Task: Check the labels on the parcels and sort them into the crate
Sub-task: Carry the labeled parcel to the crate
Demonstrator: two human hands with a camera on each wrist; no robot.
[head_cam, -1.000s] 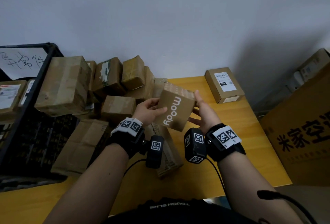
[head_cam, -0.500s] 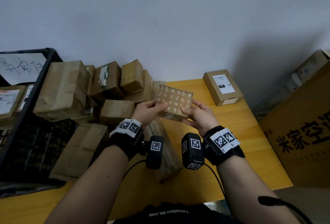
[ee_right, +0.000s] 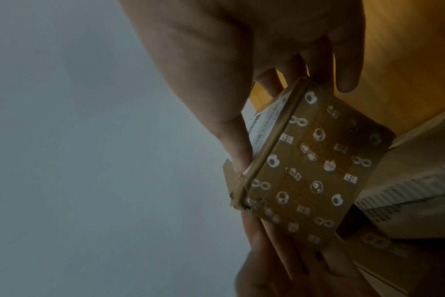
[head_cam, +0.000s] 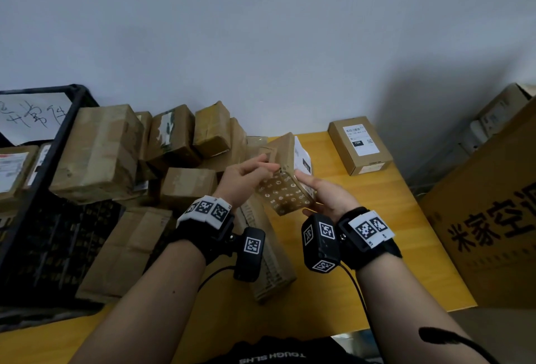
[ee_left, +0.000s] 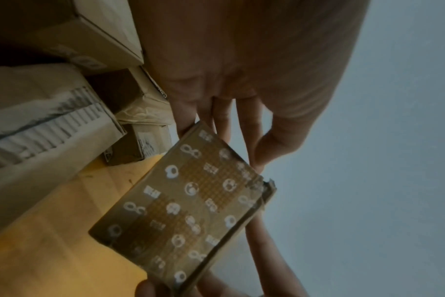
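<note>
A small brown box (head_cam: 285,192) printed with white icons is held up over the yellow table (head_cam: 377,218), between both hands. A white shipping label (head_cam: 301,157) shows on its right face. My left hand (head_cam: 261,164) pinches its far left end with fingers and thumb. My right hand (head_cam: 314,189) grips the near right side, thumb against the label face. The patterned face fills the left wrist view (ee_left: 186,205) and the right wrist view (ee_right: 315,166), where a strip of the label (ee_right: 257,128) shows. The black crate (head_cam: 62,131) stands at the left.
A heap of taped brown parcels (head_cam: 95,149) leans on the crate and the wall. A long flat parcel (head_cam: 272,270) lies under my wrists. A labelled box (head_cam: 359,146) sits at the table's far right. A big printed carton (head_cam: 493,218) stands right of the table.
Both hands have turned the small box: first the face with a printed word showed, then the icon face, and now it is tipped so the white label shows on the right.
</note>
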